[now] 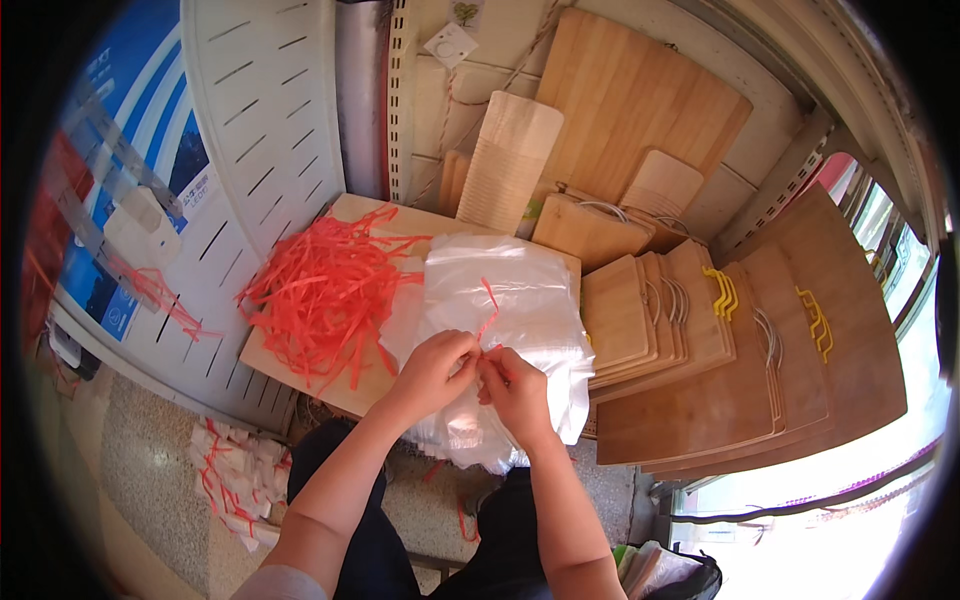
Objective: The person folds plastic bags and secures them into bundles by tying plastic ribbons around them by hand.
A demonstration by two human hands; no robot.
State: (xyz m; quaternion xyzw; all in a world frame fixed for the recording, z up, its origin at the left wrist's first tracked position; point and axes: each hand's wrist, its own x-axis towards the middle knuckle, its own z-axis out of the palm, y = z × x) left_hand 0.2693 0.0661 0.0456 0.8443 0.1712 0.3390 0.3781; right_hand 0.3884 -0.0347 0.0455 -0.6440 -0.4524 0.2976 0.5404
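My left hand (pixel 441 373) and my right hand (pixel 517 386) meet over a stack of clear plastic bags (pixel 499 262). Between their fingertips they pinch a thin red plastic strip (pixel 490 307), whose free end sticks up beyond the fingers. The part of the strip inside the fingers is hidden. To the left of the bags lies a loose heap of red plastic strips (pixel 322 292). Heap and bags both rest on a pale wooden board (pixel 266 352), and the stack hangs over its near edge.
Wooden cutting boards (pixel 615 315) with wire handles stand in rows at the right. A wooden washboard (pixel 510 157) and a large board (pixel 637 97) lean at the back. White slotted panel (pixel 262 112) borders the left. Bundles tied with red strips (pixel 236 480) lie on the floor.
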